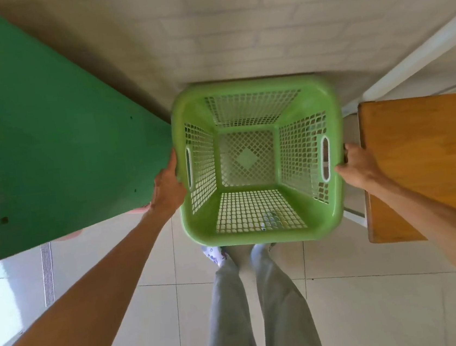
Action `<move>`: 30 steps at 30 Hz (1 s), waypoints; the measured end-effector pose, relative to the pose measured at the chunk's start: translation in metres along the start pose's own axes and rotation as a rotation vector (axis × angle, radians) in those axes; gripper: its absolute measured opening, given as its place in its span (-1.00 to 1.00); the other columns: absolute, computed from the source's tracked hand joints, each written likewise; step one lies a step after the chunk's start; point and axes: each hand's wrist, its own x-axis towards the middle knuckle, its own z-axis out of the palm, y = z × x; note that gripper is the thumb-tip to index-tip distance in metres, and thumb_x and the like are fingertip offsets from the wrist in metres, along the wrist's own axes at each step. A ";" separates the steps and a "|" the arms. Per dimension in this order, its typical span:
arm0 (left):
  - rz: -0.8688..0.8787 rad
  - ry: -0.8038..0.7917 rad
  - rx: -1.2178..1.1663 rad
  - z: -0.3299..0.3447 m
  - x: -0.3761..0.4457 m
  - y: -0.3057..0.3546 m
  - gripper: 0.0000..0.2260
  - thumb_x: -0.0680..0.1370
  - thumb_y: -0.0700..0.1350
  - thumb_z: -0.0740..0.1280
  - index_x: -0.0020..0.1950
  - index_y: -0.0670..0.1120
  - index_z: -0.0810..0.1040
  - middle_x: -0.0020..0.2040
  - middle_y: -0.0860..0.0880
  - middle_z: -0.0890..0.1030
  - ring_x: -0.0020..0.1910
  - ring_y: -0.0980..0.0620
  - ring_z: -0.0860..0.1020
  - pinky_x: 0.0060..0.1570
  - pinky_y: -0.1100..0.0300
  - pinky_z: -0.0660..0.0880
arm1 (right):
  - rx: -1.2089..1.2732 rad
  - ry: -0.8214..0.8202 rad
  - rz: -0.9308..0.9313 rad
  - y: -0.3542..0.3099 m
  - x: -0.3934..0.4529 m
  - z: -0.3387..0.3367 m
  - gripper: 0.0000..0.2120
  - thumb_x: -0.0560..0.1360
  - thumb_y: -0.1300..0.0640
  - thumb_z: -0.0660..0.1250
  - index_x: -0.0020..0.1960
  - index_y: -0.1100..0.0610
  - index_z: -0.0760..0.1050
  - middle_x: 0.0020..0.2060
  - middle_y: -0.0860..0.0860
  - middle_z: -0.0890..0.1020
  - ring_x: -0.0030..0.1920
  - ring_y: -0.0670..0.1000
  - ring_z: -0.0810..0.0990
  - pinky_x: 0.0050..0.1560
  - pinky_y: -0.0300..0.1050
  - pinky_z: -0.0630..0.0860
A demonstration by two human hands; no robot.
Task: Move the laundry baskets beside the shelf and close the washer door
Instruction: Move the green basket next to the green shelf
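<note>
An empty light green laundry basket (267,225) with lattice walls is straight below me, held between the green shelf and a wooden surface, close to the white brick wall. My left hand (167,187) grips the basket's left rim by its slotted handle. My right hand (358,165) grips the right rim by the other handle. The basket is level with its opening facing up, and nothing lies inside it. The washer is not in view.
The tall green shelf side (71,151) with a white edge stands to the left. A wooden tabletop (430,161) is on the right, with a white frame (412,58) behind it. Something pink (69,235) peeks from under the shelf. My legs and feet stand on pale floor tiles (377,298).
</note>
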 end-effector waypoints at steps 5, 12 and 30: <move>-0.008 -0.025 0.065 0.002 0.010 -0.009 -0.19 0.53 -0.33 0.34 0.62 0.05 -0.03 -0.05 -0.23 0.60 -0.12 -0.20 0.62 -0.06 -0.18 0.62 | 0.019 0.010 0.006 -0.001 0.006 0.008 -0.69 0.43 0.40 0.37 0.15 0.21 0.47 -0.09 0.09 0.64 -0.27 -0.02 0.61 -0.43 -0.26 0.46; -0.032 -0.071 0.236 -0.008 0.003 0.005 -0.17 0.53 -0.34 0.34 0.62 0.00 -0.09 -0.06 -0.23 0.56 -0.17 -0.13 0.57 -0.14 0.00 0.59 | 0.014 0.031 -0.108 -0.005 -0.003 0.008 -0.71 0.50 0.39 0.29 0.21 0.27 0.46 0.02 0.16 0.65 -0.11 0.14 0.64 -0.23 -0.17 0.58; -0.190 -0.162 0.276 -0.013 0.005 0.012 -0.13 0.54 -0.30 0.34 0.61 0.09 -0.19 0.12 -0.24 0.53 -0.04 -0.19 0.58 -0.02 -0.10 0.58 | -0.028 0.073 -0.122 -0.006 -0.008 0.017 -0.61 0.53 0.37 0.27 0.34 0.22 0.37 0.03 0.17 0.65 -0.28 0.04 0.62 -0.36 -0.13 0.59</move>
